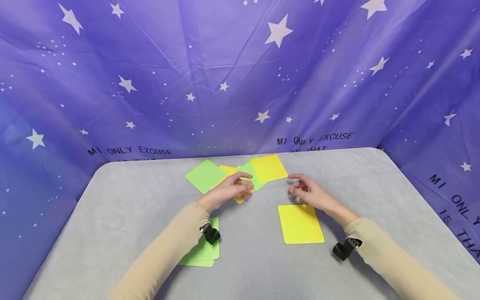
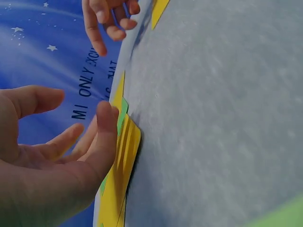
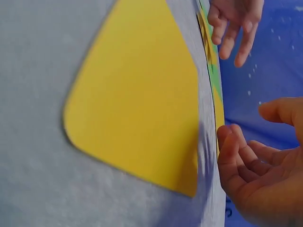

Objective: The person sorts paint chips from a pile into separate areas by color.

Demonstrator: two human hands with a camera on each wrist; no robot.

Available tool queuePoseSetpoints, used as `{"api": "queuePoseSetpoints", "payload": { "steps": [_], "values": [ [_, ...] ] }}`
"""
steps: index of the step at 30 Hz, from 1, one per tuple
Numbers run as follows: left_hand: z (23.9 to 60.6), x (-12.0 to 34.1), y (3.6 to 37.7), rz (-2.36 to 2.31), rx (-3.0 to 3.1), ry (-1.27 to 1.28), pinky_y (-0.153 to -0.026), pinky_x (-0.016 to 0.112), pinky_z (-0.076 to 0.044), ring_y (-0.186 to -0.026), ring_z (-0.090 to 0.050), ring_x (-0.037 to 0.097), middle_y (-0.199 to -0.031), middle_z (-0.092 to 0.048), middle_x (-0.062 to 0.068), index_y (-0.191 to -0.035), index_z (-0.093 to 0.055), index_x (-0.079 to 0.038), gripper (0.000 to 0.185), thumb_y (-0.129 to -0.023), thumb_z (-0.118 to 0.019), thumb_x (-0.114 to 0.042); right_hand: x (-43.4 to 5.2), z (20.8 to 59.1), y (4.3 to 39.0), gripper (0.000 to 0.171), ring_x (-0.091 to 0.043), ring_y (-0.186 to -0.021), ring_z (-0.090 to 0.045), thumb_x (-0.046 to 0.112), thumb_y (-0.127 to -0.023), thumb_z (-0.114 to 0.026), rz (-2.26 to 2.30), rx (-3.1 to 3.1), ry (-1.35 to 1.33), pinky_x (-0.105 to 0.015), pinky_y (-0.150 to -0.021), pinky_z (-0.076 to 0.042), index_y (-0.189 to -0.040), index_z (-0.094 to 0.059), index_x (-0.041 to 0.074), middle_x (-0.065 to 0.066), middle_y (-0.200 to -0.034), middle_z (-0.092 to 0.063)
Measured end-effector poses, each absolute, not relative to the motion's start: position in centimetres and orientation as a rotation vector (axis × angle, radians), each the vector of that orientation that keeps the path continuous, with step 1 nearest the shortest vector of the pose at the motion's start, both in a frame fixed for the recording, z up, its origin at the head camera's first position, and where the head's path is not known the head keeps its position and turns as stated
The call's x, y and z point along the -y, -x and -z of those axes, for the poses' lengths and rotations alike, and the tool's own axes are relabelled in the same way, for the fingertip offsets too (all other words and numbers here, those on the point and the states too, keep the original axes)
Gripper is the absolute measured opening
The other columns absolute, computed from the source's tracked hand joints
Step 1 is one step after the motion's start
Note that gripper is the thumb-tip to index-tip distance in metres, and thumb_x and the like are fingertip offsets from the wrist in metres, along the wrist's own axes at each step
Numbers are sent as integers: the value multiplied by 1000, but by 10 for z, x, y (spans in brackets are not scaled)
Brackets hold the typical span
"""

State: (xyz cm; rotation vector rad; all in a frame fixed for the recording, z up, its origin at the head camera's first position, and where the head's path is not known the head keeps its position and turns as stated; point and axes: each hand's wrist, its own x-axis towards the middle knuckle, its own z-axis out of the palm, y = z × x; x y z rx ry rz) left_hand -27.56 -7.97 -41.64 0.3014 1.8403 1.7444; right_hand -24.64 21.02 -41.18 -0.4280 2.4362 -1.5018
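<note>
Overlapping green and yellow cards (image 1: 250, 166) are lying near the far edge of the grey table (image 1: 123, 200), the left hand (image 1: 226, 191) partly hiding them. Its fingers are curving loosely apart, holding nothing. The right hand (image 1: 313, 193) is hovering beside a lone yellow card (image 1: 301, 225), fingers likewise bending, empty. The left sleeve (image 1: 165, 246), running out of frame, is covering part of the nearer green cards (image 1: 206, 251).

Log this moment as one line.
left hand: empty, over far cards | right hand: empty, beside far cards | yellow card: alone | green cards: overlapping
</note>
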Motion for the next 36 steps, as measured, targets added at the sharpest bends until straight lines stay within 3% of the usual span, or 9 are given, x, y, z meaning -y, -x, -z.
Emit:
{"api": "queuePoseSetpoints", "payload": {
  "steps": [3, 7, 11, 15, 21, 29, 33, 36],
  "values": [
    [416, 73, 278, -1799, -1824, -239, -91, 37, -50, -106, -58, 30, -124, -51, 21, -141, -40, 0, 47, -96, -53, -2, -212, 414, 252, 48, -29, -88, -58, 1, -93, -55, 1511, -2471, 421, -30, -63, -52, -136, -39, -12, -25, -108, -59],
    [416, 65, 282, -1888, -1762, -182, -96, 38, -48, -111, -53, 32, -130, -44, 23, -143, -35, 1, 52, -94, -53, 1, -210, 417, 258, 48, -35, -106, -56, 3, -94, -55, 1511, -2523, 424, -32, -79, -52, -138, -39, -11, -28, -122, -54],
    [416, 56, 284, -1950, -1694, -182, -99, 40, -45, -120, -46, 36, -137, -35, 27, -146, -27, 2, 59, -93, -53, 2, -207, 421, 265, 52, -41, -121, -47, 6, -96, -56, 1495, -2557, 374, -44, -97, -45, -142, -37, -8, -29, -134, -47],
    [417, 49, 284, -1985, -1642, -193, -102, 40, -42, -127, -40, 39, -142, -28, 30, -148, -22, 2, 63, -93, -52, 1, -204, 423, 272, 58, -44, -129, -38, 7, -95, -57, 1525, -2548, 311, -53, -104, -35, -146, -31, -5, -30, -142, -38],
    [419, 45, 285, -2004, -1627, -173, -104, 40, -40, -130, -40, 38, -145, -24, 29, -149, -19, -1, 68, -91, -53, -2, -199, 424, 281, 64, -43, -132, -35, 7, -95, -57, 1599, -2470, 259, -52, -106, -33, -150, -25, -3, -31, -147, -30],
    [418, 46, 291, -2081, -1596, -118, -104, 40, -40, -125, -44, 38, -119, -47, 22, -147, -22, -4, 66, -89, -51, 2, -197, 421, 283, 64, -44, -129, -38, 5, -96, -52, 1782, -2313, 212, -48, -105, -37, -151, -20, -3, -33, -146, -29],
    [419, 45, 291, -2101, -1588, -46, -103, 38, -41, -122, -48, 38, -121, -48, 25, -147, -26, -5, 63, -89, -52, 2, -200, 420, 279, 65, -43, -129, -38, 2, -96, -49, 1882, -2201, 128, -34, -97, -44, -151, -16, -4, -35, -146, -28],
    [419, 44, 290, -2123, -1546, -13, -104, 38, -40, -121, -49, 36, -122, -48, 25, -147, -27, -6, 62, -91, -53, 2, -202, 420, 274, 66, -33, -120, -47, 1, -95, -50, 1895, -2188, 86, -23, -87, -46, -151, -16, -4, -34, -145, -29]
  ]
}}
